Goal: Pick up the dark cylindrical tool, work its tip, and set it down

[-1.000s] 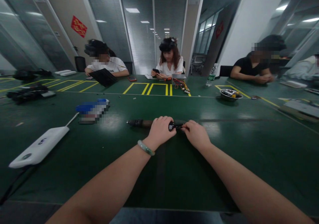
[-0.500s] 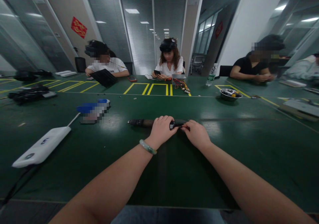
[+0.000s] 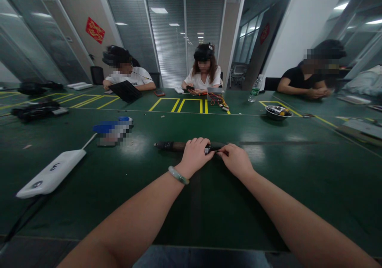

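Observation:
A long black electric screwdriver (image 3: 173, 146) lies across the green table, its narrow metal tip pointing left. Wrapped over its rear half is my left hand (image 3: 195, 153), with the thumb toward the right end. Around that wrist sits a pale green bangle (image 3: 178, 175). At the tool's right end, the fingertips of my right hand (image 3: 237, 160) are pinched together on a small dark part. Whether that part is a cable, a plug or the tool's own end, I cannot tell. My two hands are close together, and the left one hides the tool's middle.
A white power strip (image 3: 52, 172) and a phone-like item with a blue piece (image 3: 104, 127) lie to the left. Farther back are coloured wires (image 3: 219, 100), a water bottle (image 3: 255, 89) and a metal bowl (image 3: 279, 113) of small items. Several people sit across the table (image 3: 143, 204).
The view has shifted slightly. My hands keep almost the same grip and place on the tool. Across the table, the middle person's phone has tilted flatter.

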{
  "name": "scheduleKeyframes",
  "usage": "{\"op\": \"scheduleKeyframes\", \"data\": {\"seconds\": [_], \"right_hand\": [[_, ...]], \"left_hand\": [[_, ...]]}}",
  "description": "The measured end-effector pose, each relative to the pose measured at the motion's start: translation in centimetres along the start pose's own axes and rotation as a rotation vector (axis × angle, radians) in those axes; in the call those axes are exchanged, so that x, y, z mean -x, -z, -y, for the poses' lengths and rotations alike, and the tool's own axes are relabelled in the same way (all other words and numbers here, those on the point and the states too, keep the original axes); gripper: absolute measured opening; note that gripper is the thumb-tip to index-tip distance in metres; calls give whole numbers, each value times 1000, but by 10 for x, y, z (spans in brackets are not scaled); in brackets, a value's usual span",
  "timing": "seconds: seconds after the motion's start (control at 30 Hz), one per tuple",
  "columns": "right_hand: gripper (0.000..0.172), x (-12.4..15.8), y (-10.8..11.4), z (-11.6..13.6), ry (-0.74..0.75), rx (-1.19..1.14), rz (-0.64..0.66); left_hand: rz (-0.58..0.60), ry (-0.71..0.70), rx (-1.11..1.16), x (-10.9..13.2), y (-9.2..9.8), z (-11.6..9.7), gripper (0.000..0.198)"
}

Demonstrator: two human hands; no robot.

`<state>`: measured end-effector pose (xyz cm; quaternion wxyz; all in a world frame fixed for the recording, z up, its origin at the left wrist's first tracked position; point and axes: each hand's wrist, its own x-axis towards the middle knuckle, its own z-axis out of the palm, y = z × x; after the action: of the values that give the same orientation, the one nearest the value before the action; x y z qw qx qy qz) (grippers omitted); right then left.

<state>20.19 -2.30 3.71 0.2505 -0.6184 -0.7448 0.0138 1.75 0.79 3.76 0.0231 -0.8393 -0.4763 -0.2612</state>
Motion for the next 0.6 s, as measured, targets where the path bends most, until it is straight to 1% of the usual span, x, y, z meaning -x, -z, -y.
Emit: {"op": "scheduleKeyframes", "data": {"seconds": [0.23, 0.4, 0.5, 0.6], "right_hand": [[12, -1, 3, 5, -24, 35, 7], [15, -2, 4, 6, -74, 46, 54], [14, -3, 5, 5, -86, 41, 71], [13, -4, 4, 2, -79, 35, 71]], "left_hand": [[19, 16, -8, 0, 3, -3, 23], [37, 13, 16, 0, 4, -4, 24], [57, 37, -7, 0, 5, -5, 26], [50, 37, -40, 0, 5, -6, 28]]}}
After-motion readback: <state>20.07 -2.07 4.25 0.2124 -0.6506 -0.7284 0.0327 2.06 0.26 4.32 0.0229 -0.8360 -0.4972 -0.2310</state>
